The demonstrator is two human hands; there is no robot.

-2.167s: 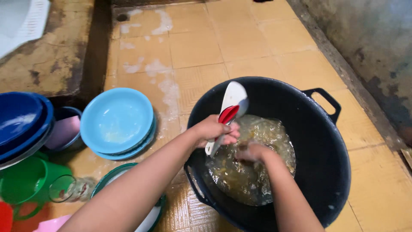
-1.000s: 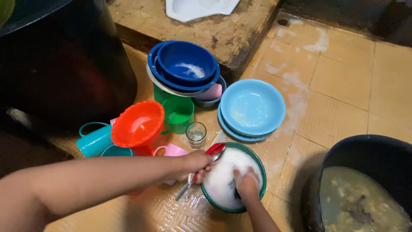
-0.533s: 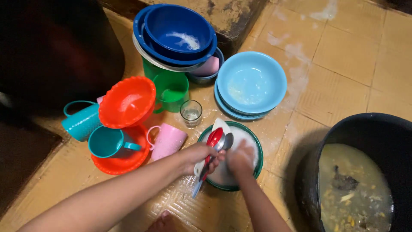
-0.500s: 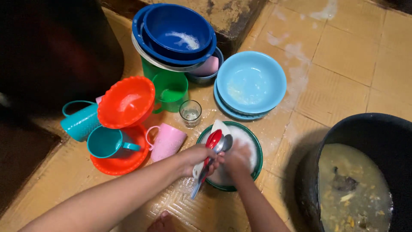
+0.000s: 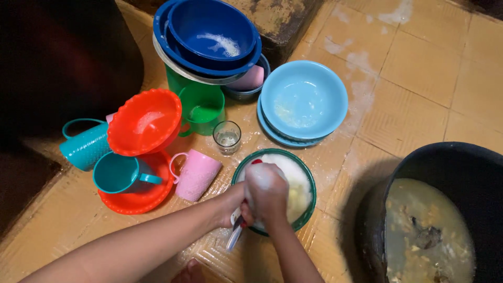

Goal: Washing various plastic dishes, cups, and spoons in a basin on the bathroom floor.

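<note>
**Hands scrub a bunch of utensils over the suds**

Right hand (image 5: 266, 193), foam-coated, wraps over the utensils (image 5: 236, 235), while the left hand (image 5: 234, 205) grips their handles in a closed fist above the green-rimmed bowl (image 5: 309, 202) of suds. Soap makes that grip slick, so a spoon might slip out and strike the drinking glass (image 5: 227, 137) or pink mug (image 5: 194, 176) just beside the bowl.
</note>
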